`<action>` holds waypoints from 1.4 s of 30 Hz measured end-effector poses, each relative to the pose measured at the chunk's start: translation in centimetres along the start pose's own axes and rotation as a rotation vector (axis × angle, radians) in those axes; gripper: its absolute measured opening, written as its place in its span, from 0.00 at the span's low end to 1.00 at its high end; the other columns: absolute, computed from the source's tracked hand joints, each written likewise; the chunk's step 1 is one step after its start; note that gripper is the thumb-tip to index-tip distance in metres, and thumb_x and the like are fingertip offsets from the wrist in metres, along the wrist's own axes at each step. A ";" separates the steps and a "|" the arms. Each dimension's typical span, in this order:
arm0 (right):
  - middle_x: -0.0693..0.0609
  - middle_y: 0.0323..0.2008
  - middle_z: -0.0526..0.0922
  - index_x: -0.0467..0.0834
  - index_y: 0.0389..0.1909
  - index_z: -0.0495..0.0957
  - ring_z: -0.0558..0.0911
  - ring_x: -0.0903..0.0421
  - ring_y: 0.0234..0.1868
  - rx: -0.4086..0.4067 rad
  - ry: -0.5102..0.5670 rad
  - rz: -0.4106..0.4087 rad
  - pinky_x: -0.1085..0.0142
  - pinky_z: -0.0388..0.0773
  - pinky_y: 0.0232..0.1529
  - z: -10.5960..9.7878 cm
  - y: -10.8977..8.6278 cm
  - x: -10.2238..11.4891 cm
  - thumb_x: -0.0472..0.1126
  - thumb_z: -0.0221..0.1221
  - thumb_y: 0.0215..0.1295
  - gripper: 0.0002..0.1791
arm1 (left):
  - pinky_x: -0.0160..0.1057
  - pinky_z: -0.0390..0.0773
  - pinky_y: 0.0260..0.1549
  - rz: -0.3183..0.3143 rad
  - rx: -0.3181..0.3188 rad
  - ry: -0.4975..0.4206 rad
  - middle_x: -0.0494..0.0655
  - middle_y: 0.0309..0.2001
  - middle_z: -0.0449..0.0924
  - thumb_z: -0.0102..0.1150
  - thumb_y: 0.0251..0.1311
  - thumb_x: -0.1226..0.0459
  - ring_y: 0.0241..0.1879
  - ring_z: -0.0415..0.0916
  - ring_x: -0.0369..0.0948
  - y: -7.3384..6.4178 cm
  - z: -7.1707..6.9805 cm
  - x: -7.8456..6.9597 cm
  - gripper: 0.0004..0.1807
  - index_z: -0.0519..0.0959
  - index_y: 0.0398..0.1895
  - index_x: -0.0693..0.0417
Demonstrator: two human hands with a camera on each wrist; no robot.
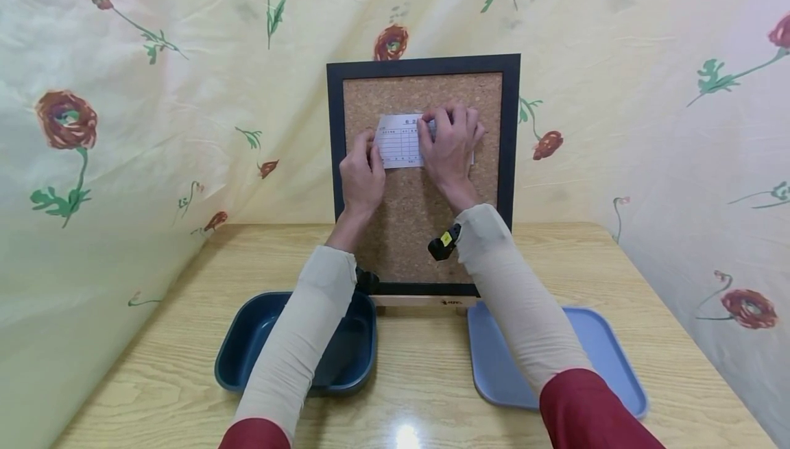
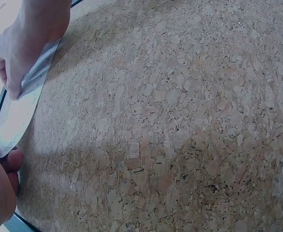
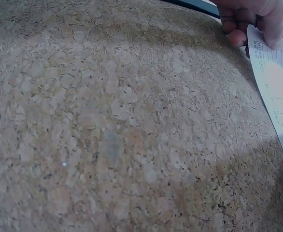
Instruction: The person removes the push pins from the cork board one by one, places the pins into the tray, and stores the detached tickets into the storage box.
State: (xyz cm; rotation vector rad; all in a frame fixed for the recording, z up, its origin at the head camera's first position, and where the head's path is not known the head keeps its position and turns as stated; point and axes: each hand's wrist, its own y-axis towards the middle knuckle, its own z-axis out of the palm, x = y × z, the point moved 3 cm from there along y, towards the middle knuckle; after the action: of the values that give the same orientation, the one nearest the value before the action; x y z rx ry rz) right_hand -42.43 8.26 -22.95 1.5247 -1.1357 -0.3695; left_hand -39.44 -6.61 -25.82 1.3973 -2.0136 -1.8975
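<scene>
A white printed paper form (image 1: 398, 144) with a ruled table lies against the upper part of a black-framed cork board (image 1: 401, 229). At its left edge, my left hand (image 1: 363, 173) pinches the paper, thumb in front and fingers behind, as the right wrist view shows of the paper form (image 3: 276, 72). My right hand (image 1: 452, 144) is over the right half of the form, its bent fingers and thumb tips close together near the top middle. What, if anything, sits between those fingertips I cannot tell. The right hand hides much of the form's right side.
A dark blue basin (image 1: 231, 360) stands on the wooden table (image 1: 420, 367) under my left forearm. Beneath the right forearm lies a light blue tray (image 1: 601, 339). The board rests on a wooden ledge (image 1: 426, 301). Flowered cloth (image 1: 185, 92) hangs behind.
</scene>
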 end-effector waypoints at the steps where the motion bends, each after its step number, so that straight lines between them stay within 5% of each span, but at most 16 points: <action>1: 0.42 0.45 0.77 0.40 0.39 0.83 0.69 0.42 0.50 0.000 -0.003 0.000 0.47 0.59 0.54 0.0 0.0 0.0 0.47 0.58 0.72 0.14 | 0.43 0.86 0.38 0.000 -0.002 0.001 0.62 0.43 0.87 0.50 0.73 0.69 0.37 0.86 0.49 0.0 0.0 0.0 0.11 0.76 0.53 0.65; 31: 0.41 0.40 0.81 0.39 0.40 0.82 0.71 0.43 0.43 0.074 0.030 -0.027 0.48 0.59 0.48 -0.2 0.4 -0.4 0.47 0.58 0.71 0.14 | 0.44 0.86 0.35 0.014 -0.010 -0.006 0.63 0.40 0.87 0.50 0.73 0.69 0.33 0.85 0.50 -0.1 0.0 -0.1 0.11 0.75 0.52 0.67; 42: 0.41 0.39 0.82 0.38 0.38 0.83 0.70 0.43 0.41 0.072 0.063 -0.048 0.48 0.58 0.46 -0.3 0.3 -0.6 0.46 0.59 0.71 0.13 | 0.37 0.75 0.26 -0.024 -0.013 -0.021 0.61 0.33 0.87 0.51 0.71 0.70 0.26 0.80 0.48 0.1 -0.1 -0.2 0.11 0.77 0.52 0.67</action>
State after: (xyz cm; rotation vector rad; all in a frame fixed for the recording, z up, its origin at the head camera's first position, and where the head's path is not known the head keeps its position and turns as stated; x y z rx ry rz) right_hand -42.64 8.92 -22.83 1.6178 -1.0747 -0.3142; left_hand -39.34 -6.61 -25.61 1.4103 -1.9993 -1.9397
